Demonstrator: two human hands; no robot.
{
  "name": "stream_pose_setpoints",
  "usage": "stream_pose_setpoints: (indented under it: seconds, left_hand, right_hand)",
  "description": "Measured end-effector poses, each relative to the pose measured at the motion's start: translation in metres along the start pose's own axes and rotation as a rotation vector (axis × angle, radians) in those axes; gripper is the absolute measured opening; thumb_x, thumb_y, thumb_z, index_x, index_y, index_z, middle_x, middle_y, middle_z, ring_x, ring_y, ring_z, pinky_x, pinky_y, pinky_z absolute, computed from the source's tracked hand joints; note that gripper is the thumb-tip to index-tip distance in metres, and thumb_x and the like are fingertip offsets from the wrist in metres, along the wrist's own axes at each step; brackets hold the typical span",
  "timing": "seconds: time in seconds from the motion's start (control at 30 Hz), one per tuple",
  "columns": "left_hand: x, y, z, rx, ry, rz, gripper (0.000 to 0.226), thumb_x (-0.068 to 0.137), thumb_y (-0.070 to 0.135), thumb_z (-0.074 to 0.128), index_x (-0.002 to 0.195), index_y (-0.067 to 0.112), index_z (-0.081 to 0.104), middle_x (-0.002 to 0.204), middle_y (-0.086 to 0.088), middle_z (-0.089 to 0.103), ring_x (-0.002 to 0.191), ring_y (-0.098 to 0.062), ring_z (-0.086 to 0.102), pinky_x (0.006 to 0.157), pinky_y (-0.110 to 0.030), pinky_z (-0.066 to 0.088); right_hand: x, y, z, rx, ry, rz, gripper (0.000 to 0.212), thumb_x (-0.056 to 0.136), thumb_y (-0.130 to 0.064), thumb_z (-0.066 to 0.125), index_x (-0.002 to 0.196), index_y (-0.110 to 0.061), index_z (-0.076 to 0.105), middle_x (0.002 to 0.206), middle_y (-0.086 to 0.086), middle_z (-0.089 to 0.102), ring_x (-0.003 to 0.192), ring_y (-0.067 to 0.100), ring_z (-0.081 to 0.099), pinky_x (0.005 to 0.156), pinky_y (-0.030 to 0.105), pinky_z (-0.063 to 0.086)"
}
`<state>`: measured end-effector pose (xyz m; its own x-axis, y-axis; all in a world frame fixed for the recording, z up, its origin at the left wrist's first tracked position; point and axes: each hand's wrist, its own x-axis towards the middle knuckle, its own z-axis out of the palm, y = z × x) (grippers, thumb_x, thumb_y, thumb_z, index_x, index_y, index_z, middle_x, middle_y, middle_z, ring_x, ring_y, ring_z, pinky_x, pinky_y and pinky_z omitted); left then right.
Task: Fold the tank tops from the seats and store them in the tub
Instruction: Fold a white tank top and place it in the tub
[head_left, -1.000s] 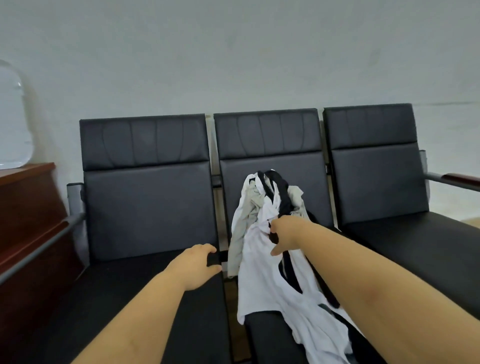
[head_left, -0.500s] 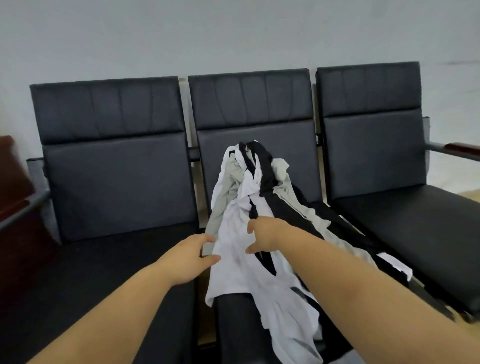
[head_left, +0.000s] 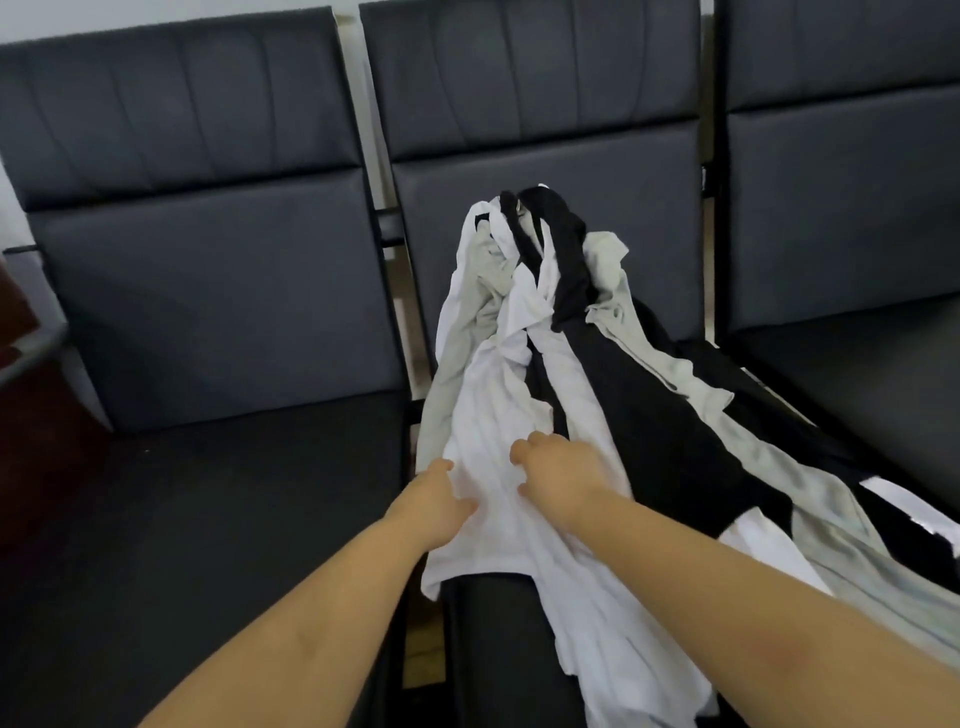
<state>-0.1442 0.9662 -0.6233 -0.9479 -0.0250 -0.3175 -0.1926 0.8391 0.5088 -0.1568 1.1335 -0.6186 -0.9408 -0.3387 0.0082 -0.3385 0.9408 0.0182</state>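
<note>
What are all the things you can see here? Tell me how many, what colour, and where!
seats: three, dark grey padded, side by side in a row against the wall; the right one only partly in view.
tank tops: a tangled pile, count unclear, white, black and pale grey, draped over the middle seat from its backrest to its front edge.
wall: pale, a strip behind the seats.
wooden furniture: one, reddish brown, at the left edge, mostly out of view.
left hand: one, on the left edge of a white top, fingers curled into the cloth.
right hand: one, on the same white top, fingers curled onto it.
</note>
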Motion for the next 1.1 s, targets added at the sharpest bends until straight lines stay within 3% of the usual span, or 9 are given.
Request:
stream_pose_setpoints:
  seconds: [0.13, 0.3, 0.37, 0.5, 0.63, 0.77, 0.9, 1.0, 1.1]
  left_hand:
    - [0.01, 0.003, 0.007, 0.018, 0.064, -0.029, 0.052, 0.093, 0.031, 0.058, 0.137, 0.013, 0.037, 0.128, -0.009, 0.053, 0.106, -0.025, 0.057, 0.083, -0.034, 0.051]
    - [0.006, 0.004, 0.002, -0.235, 0.215, 0.038, 0.01, 0.095, 0.028, 0.057, 0.102, 0.021, 0.059, 0.104, -0.001, 0.062, 0.085, -0.014, 0.057, 0.067, -0.024, 0.047]
    - [0.001, 0.016, -0.004, -0.503, 0.215, 0.037, 0.019, 0.097, 0.032, 0.054, 0.101, 0.016, 0.063, 0.099, -0.002, 0.066, 0.086, -0.017, 0.061, 0.072, -0.026, 0.049]
    - [-0.012, 0.045, -0.024, -1.19, -0.164, -0.129, 0.042, 0.093, 0.048, 0.055, 0.11, 0.011, 0.065, 0.104, -0.01, 0.072, 0.1, -0.025, 0.066, 0.081, -0.034, 0.052]
    - [-0.027, 0.06, -0.036, -1.282, -0.194, -0.098, 0.021, 0.095, 0.02, 0.059, 0.105, 0.003, 0.063, 0.084, -0.015, 0.07, 0.083, -0.025, 0.065, 0.075, -0.033, 0.051]
    - [-0.033, 0.053, -0.05, -1.342, -0.16, -0.003, 0.036, 0.094, 0.023, 0.06, 0.124, 0.003, 0.06, 0.113, -0.019, 0.069, 0.104, -0.032, 0.067, 0.089, -0.043, 0.053]
    - [-0.049, 0.047, -0.066, -1.385, -0.229, 0.12, 0.041, 0.097, 0.03, 0.054, 0.13, 0.008, 0.058, 0.121, -0.014, 0.067, 0.114, -0.03, 0.062, 0.101, -0.044, 0.046]
    - [-0.07, 0.046, -0.072, -1.258, -0.344, 0.174, 0.041, 0.092, 0.032, 0.056, 0.126, 0.009, 0.06, 0.122, -0.015, 0.066, 0.117, -0.03, 0.061, 0.102, -0.042, 0.045]
    - [-0.087, 0.04, -0.069, -1.048, -0.445, 0.183, 0.051, 0.084, 0.031, 0.06, 0.129, 0.007, 0.057, 0.125, -0.015, 0.064, 0.12, -0.031, 0.058, 0.105, -0.044, 0.043]
  right_hand:
    - [0.003, 0.004, 0.011, -0.068, 0.072, -0.057, 0.021, 0.098, -0.013, 0.042, 0.118, -0.012, 0.05, 0.111, 0.005, 0.055, 0.097, 0.023, 0.057, 0.05, 0.029, 0.026]
    - [-0.004, -0.002, -0.003, 0.607, 0.233, 0.088, 0.013, 0.098, -0.028, 0.052, 0.102, -0.018, 0.06, 0.1, -0.004, 0.064, 0.093, 0.017, 0.061, 0.081, 0.032, 0.048]
    - [-0.013, -0.011, -0.017, 0.881, 0.333, 0.113, 0.002, 0.094, -0.026, 0.06, 0.092, -0.025, 0.059, 0.088, -0.012, 0.062, 0.086, 0.007, 0.061, 0.081, 0.025, 0.049]
    - [-0.044, -0.033, -0.051, 1.141, 0.394, 0.046, 0.015, 0.092, -0.026, 0.063, 0.081, -0.035, 0.057, 0.082, -0.012, 0.063, 0.078, -0.003, 0.06, 0.071, 0.011, 0.048]
    - [-0.065, -0.042, -0.066, 1.075, 0.401, 0.003, 0.018, 0.09, -0.032, 0.064, 0.078, -0.043, 0.054, 0.096, -0.011, 0.065, 0.092, 0.0, 0.059, 0.08, 0.012, 0.045]
    - [-0.068, -0.031, -0.078, 1.216, 0.472, 0.194, 0.012, 0.091, -0.036, 0.061, 0.09, -0.024, 0.061, 0.087, -0.011, 0.064, 0.083, 0.004, 0.06, 0.068, 0.007, 0.043]
    - [-0.045, -0.023, -0.087, 1.771, 0.202, 0.522, 0.026, 0.093, -0.045, 0.056, 0.098, -0.02, 0.059, 0.09, -0.002, 0.06, 0.092, 0.018, 0.059, 0.081, 0.024, 0.049]
    - [-0.026, -0.025, -0.094, 2.168, -0.012, 0.595, 0.048, 0.089, -0.05, 0.06, 0.112, -0.008, 0.057, 0.109, 0.012, 0.063, 0.098, 0.027, 0.062, 0.078, 0.034, 0.053]
    - [-0.011, -0.029, -0.098, 2.092, -0.07, 0.606, 0.053, 0.098, -0.039, 0.048, 0.136, -0.002, 0.047, 0.133, 0.017, 0.054, 0.123, 0.032, 0.052, 0.093, 0.036, 0.044]
